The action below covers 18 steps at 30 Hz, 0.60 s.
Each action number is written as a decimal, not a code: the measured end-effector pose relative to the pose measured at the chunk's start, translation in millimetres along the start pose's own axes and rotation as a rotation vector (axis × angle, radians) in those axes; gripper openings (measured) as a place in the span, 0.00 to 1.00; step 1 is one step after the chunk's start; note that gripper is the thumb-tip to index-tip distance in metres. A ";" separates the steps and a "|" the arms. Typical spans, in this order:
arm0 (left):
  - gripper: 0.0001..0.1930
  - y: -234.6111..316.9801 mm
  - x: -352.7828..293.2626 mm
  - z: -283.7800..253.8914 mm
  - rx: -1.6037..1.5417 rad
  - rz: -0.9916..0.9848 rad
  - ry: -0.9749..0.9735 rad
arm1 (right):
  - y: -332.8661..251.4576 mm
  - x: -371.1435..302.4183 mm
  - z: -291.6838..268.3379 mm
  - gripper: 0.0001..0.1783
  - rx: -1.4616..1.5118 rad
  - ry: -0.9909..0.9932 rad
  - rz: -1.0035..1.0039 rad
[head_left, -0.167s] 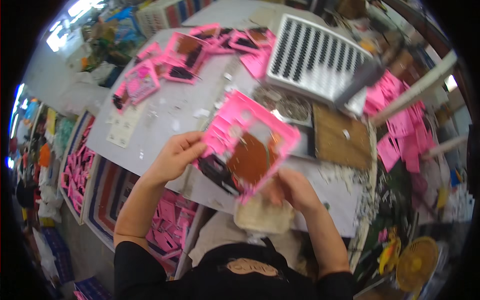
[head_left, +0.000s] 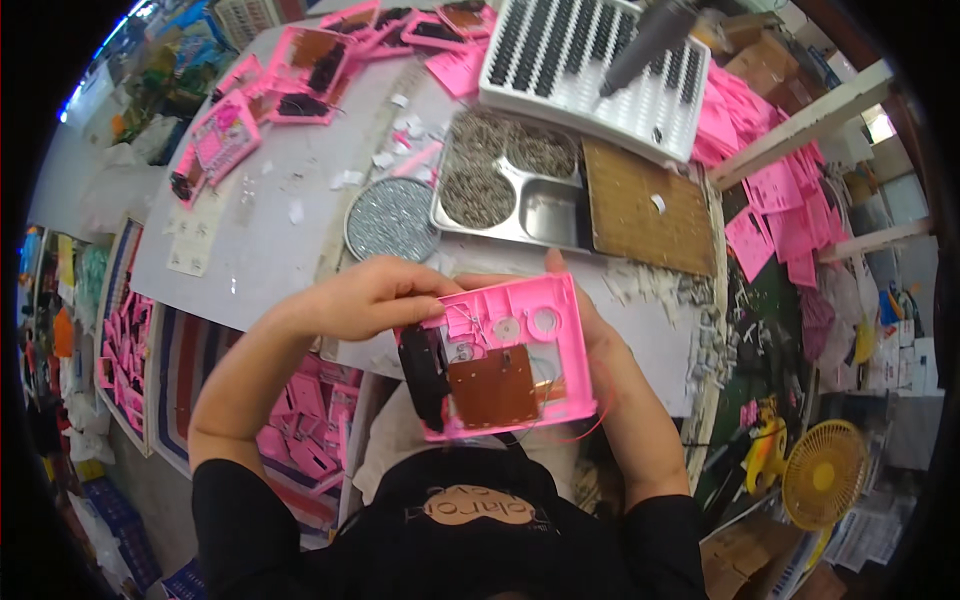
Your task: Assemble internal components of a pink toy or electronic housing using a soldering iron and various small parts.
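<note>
Close to my body I hold a pink plastic housing [head_left: 580, 345], its inner side facing up. Inside it show a brown circuit board [head_left: 493, 388], a black part [head_left: 424, 375] along the left side, round magnet-like discs and thin wires; one red wire loops out at the right. My left hand [head_left: 385, 297] pinches the far left corner, thumb on the rim. Behind the far right corner is my right hand [head_left: 585, 310], with a fingertip above the rim and the other fingers mostly hidden by the housing.
Beyond the housing are a round dish of small silver pieces [head_left: 392, 222], a compartmented metal tray [head_left: 552, 212] of screws, a brown board [head_left: 650, 205] and a white rack [head_left: 640, 130] of black pieces. A grey screwdriver-like tool [head_left: 650, 45] hangs above. Pink housings [head_left: 222, 135] lie far left.
The housing has come nearer my body and turned from slanted to nearly square. My right hand has gone from its near edge up to the far right corner. The whole view has shifted.
</note>
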<state>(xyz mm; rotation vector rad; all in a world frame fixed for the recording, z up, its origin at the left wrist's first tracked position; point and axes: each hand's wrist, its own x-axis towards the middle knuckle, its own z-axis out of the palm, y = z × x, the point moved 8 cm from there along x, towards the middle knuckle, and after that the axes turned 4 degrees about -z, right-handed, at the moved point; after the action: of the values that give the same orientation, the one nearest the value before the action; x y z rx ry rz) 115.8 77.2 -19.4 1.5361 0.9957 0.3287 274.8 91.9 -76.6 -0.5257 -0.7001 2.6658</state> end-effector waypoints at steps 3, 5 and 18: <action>0.13 13.6 30.3 0.3 0.111 0.101 -0.084 | -7.1 -18.3 -2.6 0.45 -0.170 -0.142 -0.177; 0.12 17.7 48.6 1.1 0.046 0.022 -0.131 | -5.2 -36.4 -19.0 0.39 -0.292 -0.107 -0.212; 0.20 27.5 156.2 15.4 0.491 0.347 0.078 | -14.0 -101.9 3.6 0.26 -1.862 0.724 -0.760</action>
<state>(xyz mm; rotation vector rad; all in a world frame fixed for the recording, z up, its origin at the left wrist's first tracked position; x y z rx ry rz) 230.0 184.3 -48.9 2.1660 0.9074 0.4076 365.6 60.8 -39.5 -1.1068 -2.2290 0.4130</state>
